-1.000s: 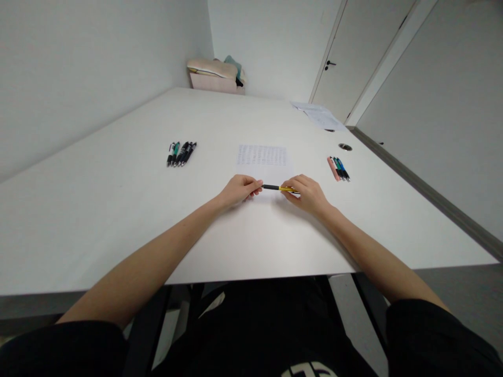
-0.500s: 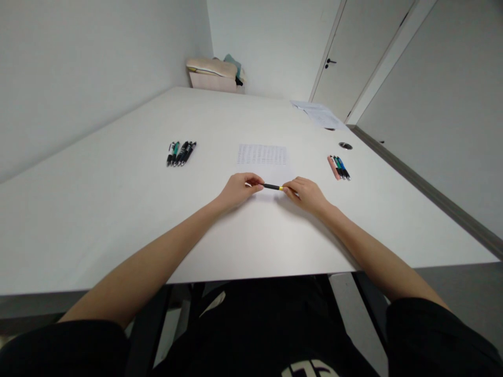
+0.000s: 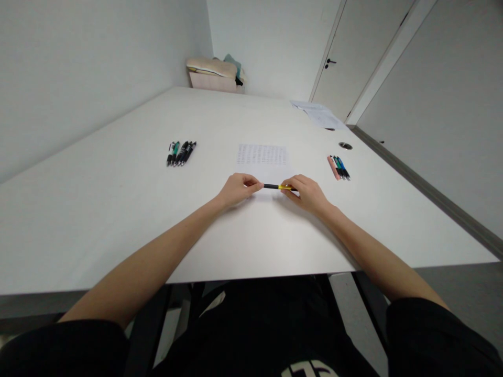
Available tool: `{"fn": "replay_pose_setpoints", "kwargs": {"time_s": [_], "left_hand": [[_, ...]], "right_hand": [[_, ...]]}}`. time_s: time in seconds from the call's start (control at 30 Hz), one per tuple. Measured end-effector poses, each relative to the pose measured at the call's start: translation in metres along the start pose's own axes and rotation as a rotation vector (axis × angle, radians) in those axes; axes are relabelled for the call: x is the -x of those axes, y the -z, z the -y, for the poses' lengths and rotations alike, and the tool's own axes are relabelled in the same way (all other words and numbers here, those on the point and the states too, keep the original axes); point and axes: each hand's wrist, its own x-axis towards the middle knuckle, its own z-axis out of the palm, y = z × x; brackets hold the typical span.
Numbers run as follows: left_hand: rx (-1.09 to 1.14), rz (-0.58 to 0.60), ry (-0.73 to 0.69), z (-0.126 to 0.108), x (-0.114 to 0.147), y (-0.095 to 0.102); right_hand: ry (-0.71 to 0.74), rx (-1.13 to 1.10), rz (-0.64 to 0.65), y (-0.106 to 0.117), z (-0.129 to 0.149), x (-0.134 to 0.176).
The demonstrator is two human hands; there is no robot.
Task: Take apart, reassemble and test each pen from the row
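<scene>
A black and yellow pen point(image 3: 271, 186) lies level between my hands, just over the lower part of a printed sheet point(image 3: 263, 155). My left hand point(image 3: 240, 188) pinches its black end between thumb and fingers. Around the yellow part, my right hand point(image 3: 303, 191) is closed, with the thumb below and the fingers above. A bit of the black tip shows inside the right hand's grip. Both hands are close to the table top, and the left end of the pen is hidden by the left fingertips.
Several dark and green pens point(image 3: 181, 153) lie in a row on the white table point(image 3: 118, 209) at left. A smaller group of coloured pens point(image 3: 339, 167) lies at right, near a round table grommet point(image 3: 345, 146). Further back are loose papers point(image 3: 320, 114) and a box with cloth point(image 3: 212, 78).
More of the pen's yellow part now shows, as the right fingers have shifted on it. The left hand stays nearly where it was, still pinching the black end.
</scene>
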Motion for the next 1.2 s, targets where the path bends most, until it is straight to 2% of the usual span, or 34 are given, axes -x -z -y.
{"fn": "replay_pose_setpoints", "kwargs": {"time_s": [0.17,0.37,0.47,0.53,0.6,0.67,0.77,0.8,0.9,1.03,1.2], "left_hand": [[0.030,0.039,0.011,-0.001,0.000,0.000],[0.019,0.010,-0.030,-0.005,0.002,-0.002],[0.078,-0.001,-0.001,-0.004,0.001,-0.004],[0.178,-0.020,0.045,-0.002,0.000,-0.006],[0.328,-0.053,0.121,-0.001,-0.002,-0.008],[0.490,-0.088,0.211,-0.002,-0.003,-0.009],[0.699,-0.108,0.318,-0.009,-0.002,-0.011],[0.756,-0.106,0.343,-0.012,-0.001,-0.011],[0.885,-0.091,0.409,-0.020,0.002,-0.014],[0.981,-0.055,0.444,-0.024,0.005,-0.020],[1.029,-0.009,0.494,-0.026,0.007,-0.025]], "right_hand": [[0.009,0.043,0.021,-0.002,-0.003,0.001],[-0.035,0.089,0.061,-0.004,-0.002,-0.001],[-0.067,0.052,0.065,0.001,-0.002,-0.003],[-0.101,-0.030,0.021,0.007,-0.004,-0.005],[-0.185,-0.170,-0.084,0.011,-0.008,-0.009],[-0.326,-0.371,-0.244,0.013,-0.013,-0.015],[-0.584,-0.803,-0.499,0.011,-0.019,-0.028],[-0.663,-0.971,-0.543,0.010,-0.020,-0.033],[-0.819,-1.410,-0.565,0.007,-0.013,-0.046],[-0.855,-1.807,-0.586,0.007,0.008,-0.059],[-0.795,-2.062,-0.683,0.005,0.023,-0.065]]}}
